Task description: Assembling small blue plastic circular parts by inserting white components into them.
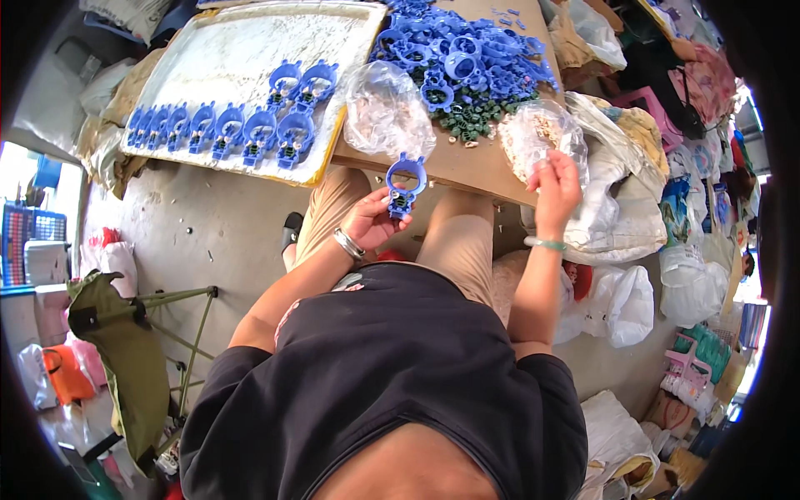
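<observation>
**Left hand gripped a blue plastic ring-topped figure as the right hand met a bag of small cream pieces**

The blue plastic ring-topped figure, with dark and pale details on its body, was above the person's lap, near the table's front edge, its ring pointing toward the table. The left hand was clamped on its lower body between thumb and fingers; a silvery metal bracelet circled that wrist.

The right hand, with a pale green bangle at its wrist, was at the clear plastic bag of small cream pieces. Its fingertips were drawn close together; whether they pinched a piece, one cannot tell.

A second clear, crumpled plastic bag lay on the brown tabletop beyond the figure. Behind it rose a heap of loose blue plastic parts, with small dark green pieces along its near side. To the left, a white, yellow-edged tray bore a row of matching blue figures, with more behind the row's right end.
</observation>
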The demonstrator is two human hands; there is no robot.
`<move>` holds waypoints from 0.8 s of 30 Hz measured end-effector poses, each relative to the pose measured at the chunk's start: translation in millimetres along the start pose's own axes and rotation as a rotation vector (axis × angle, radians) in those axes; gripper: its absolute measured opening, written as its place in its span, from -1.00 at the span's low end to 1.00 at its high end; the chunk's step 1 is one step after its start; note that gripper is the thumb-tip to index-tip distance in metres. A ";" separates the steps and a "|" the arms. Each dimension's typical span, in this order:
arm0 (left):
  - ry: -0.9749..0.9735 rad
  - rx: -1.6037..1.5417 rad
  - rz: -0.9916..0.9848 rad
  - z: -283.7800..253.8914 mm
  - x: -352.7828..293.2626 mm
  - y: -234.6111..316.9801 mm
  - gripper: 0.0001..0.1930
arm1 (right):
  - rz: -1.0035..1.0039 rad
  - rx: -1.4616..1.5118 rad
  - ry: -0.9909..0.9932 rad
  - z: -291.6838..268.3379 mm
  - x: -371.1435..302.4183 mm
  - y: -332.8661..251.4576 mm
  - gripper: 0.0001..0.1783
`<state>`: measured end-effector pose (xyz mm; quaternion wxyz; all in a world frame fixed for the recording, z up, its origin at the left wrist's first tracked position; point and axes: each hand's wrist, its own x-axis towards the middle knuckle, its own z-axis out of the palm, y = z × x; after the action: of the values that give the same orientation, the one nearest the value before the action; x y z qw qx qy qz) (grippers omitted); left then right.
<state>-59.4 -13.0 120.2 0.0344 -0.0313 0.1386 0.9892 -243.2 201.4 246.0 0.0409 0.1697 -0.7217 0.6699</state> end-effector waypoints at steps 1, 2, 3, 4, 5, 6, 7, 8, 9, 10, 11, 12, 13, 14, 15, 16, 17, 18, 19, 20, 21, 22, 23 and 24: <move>0.007 -0.003 0.003 -0.4 0.0 -0.2 -0.64 | 0.069 0.025 -0.047 11.8 -16.7 -8.3 -0.81; 0.004 -0.004 -0.007 0.1 0.5 -0.4 -0.63 | 0.097 0.100 -0.124 23.5 -31.9 -10.1 -0.83; 0.002 -0.006 -0.015 0.3 0.2 -0.3 -0.62 | 0.163 0.132 -0.208 36.0 -44.7 -10.0 -0.85; -0.011 -0.010 -0.023 0.3 0.0 0.1 -0.60 | 0.245 0.198 -0.256 47.8 -57.2 -6.9 -0.85; -0.009 -0.010 -0.022 1.9 -0.5 -0.1 -0.60 | 0.244 0.265 -0.343 56.5 -67.2 -0.2 -0.83; 0.011 0.001 -0.012 4.4 -1.3 -0.2 -0.60 | 0.260 0.284 -0.401 65.0 -75.0 2.9 -0.83; 0.031 0.011 -0.001 5.7 -2.3 0.0 -0.59 | 0.276 0.302 -0.460 71.5 -81.1 4.1 -0.83; 0.032 0.010 0.000 5.8 -3.1 0.1 -0.59 | 0.294 0.302 -0.512 74.5 -85.8 3.7 -0.83; 0.032 0.013 0.007 5.7 -3.9 0.2 -0.59 | 0.294 0.301 -0.514 77.9 -89.1 3.4 -0.83; 0.031 0.016 0.014 5.4 -4.4 0.1 -0.59 | 0.307 0.294 -0.538 81.1 -91.8 3.1 -0.83; 0.031 0.014 0.018 5.4 -4.5 -0.2 -0.59 | 0.319 0.287 -0.565 83.0 -93.1 3.1 -0.83; 0.024 0.019 0.028 5.3 -4.4 -0.5 -0.59 | 0.286 0.198 -0.592 84.2 -95.0 9.9 -0.81; 0.016 0.024 0.039 5.4 -4.4 -1.2 -0.59 | 0.287 0.196 -0.596 85.4 -97.1 13.5 -0.81; 0.017 0.023 0.042 7.0 -4.6 -1.2 -0.59 | 0.269 0.197 -0.602 87.6 -99.6 16.0 -0.81; 0.032 0.024 0.043 9.5 -4.8 -1.9 -0.60 | 0.251 0.198 -0.608 89.1 -101.5 18.4 -0.80; 0.048 0.024 0.044 11.0 -5.2 -2.2 -0.61 | 0.255 0.238 -0.622 89.8 -102.5 20.6 -0.79; 0.047 0.022 0.045 11.0 -5.0 -1.8 -0.61 | 0.254 0.237 -0.623 90.8 -102.2 19.8 -0.79; 0.054 0.028 0.055 10.8 -4.8 -1.4 -0.62 | 0.197 0.182 -0.611 92.1 -102.0 18.2 -0.80; 0.061 0.032 0.064 10.3 -4.9 -1.1 -0.63 | 0.140 0.127 -0.598 93.5 -102.1 17.4 -0.80; 0.061 0.034 0.063 9.9 -3.9 -1.2 -0.63 | 0.140 0.129 -0.596 94.0 -101.6 19.3 -0.80; 0.058 0.042 0.062 9.0 -3.1 -1.6 -0.64 | 0.051 0.040 -0.577 94.6 -101.5 22.8 -0.80; 0.055 0.050 0.061 8.4 -2.3 -1.9 -0.64 | -0.038 -0.048 -0.556 94.8 -101.5 25.2 -0.80; 0.054 0.048 0.062 8.9 -2.1 -2.1 -0.64 | -0.038 -0.050 -0.557 95.7 -101.7 25.7 -0.80; 0.053 0.051 0.058 9.7 -1.9 -2.7 -0.65 | -0.082 -0.082 -0.519 96.5 -101.9 26.0 -0.82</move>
<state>-57.9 -7.8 128.9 0.0026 -0.0524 0.1657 0.9848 -139.1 127.3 182.5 -0.1116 0.3632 -0.7271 0.5718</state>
